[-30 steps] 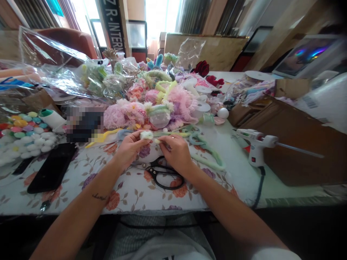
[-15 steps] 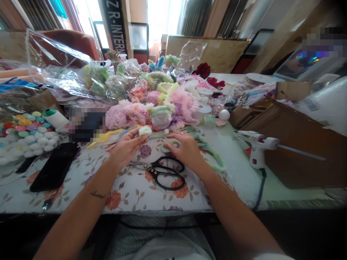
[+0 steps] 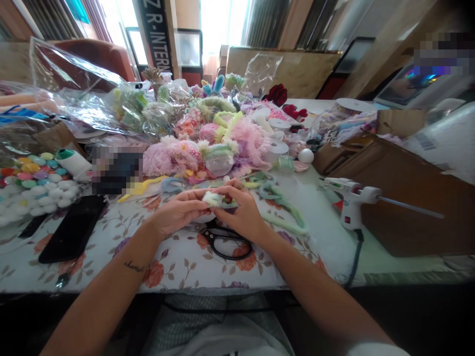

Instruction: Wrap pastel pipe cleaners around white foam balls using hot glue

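Observation:
My left hand (image 3: 186, 207) pinches a small white and pale green fuzzy coil (image 3: 213, 199), seemingly of chenille stem. Right beside it, my right hand (image 3: 243, 210) has its thumb and fingers closed on a pale green chenille stem (image 3: 230, 203), brought against the coil. Fingers partly cover where the two pieces meet. Under the hands lie black-handled scissors (image 3: 210, 234), their upper handle loop mostly hidden by my right hand. A longer green chenille stem (image 3: 287, 226) curves over the table to the right.
A white glue gun (image 3: 352, 202) stands at right before a cardboard box (image 3: 415, 202). Plush pink flowers (image 3: 170, 157) and wrapped pieces pile up behind. At left are a black phone (image 3: 72, 230) and white pompoms (image 3: 48, 200). A floral cloth (image 3: 174, 272) covers the table.
My hands have come together, lower and nearer the middle, over the scissors. The right hand has lifted the pale green stem from the table to the coil in the left hand.

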### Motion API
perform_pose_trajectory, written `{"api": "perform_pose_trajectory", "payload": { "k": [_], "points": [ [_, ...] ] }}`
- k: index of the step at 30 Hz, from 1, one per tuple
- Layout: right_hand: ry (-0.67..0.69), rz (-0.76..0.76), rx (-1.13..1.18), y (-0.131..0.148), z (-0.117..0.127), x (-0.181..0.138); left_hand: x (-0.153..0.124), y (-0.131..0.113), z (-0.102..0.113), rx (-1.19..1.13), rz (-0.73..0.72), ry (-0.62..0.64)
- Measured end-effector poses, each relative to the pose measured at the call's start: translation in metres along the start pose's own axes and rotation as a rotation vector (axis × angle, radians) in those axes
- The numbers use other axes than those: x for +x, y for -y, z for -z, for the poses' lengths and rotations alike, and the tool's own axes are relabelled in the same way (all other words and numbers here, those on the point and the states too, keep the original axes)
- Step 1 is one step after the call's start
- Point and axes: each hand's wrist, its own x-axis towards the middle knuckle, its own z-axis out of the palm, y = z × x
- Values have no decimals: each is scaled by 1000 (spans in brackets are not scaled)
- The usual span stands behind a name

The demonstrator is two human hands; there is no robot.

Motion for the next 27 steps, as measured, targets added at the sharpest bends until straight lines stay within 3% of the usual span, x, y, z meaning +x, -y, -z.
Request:
{"api": "perform_pose_trajectory", "payload": {
  "k": [6, 11, 13, 17, 27],
  "points": [
    [-107, 22, -111, -5, -7, -2, 1, 1, -1, 41, -9, 45],
    [-140, 89, -411, -12, -6, -2, 4, 0, -2, 228, -150, -205],
    [-105, 80, -471, -14, -7, -2, 5, 1, -3, 302, -179, -240],
    [-70, 93, -472, -14, -11, -4, 7, 5, -6, 336, -198, -213],
    [-97, 79, -339, -10, -15, -5, 8, 8, -8, 166, -166, -183]
  ]
}}
